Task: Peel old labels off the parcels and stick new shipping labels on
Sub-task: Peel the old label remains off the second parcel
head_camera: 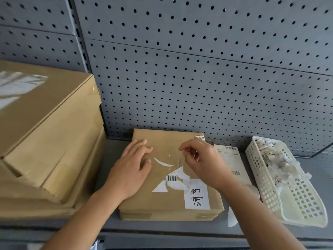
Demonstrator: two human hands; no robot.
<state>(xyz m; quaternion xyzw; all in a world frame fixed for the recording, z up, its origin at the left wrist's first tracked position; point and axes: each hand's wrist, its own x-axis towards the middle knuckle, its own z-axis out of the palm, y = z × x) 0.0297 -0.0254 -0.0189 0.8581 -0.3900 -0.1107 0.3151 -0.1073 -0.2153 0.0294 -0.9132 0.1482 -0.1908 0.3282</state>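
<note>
Left hand (133, 165) lies flat on the parcel's (147, 204) left half, fingers nearly straight. Right hand (200, 159) is over its far right part with thumb and forefinger pinched; whether they hold a scrap, I cannot tell. The torn label (175, 184) lies mid-parcel. Stacked boxes (45, 132) crowd the left edge. A label sheet (232, 159) and basket (259, 170) sit right.

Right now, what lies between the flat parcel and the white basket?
A printed label sheet lies flat between the parcel and the basket. The right forearm covers its near end. The head view shows this.

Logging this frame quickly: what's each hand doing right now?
Left hand: open, flat on the parcel.
Right hand: curled in a pinch over it; whether it holds anything cannot be told.
</note>
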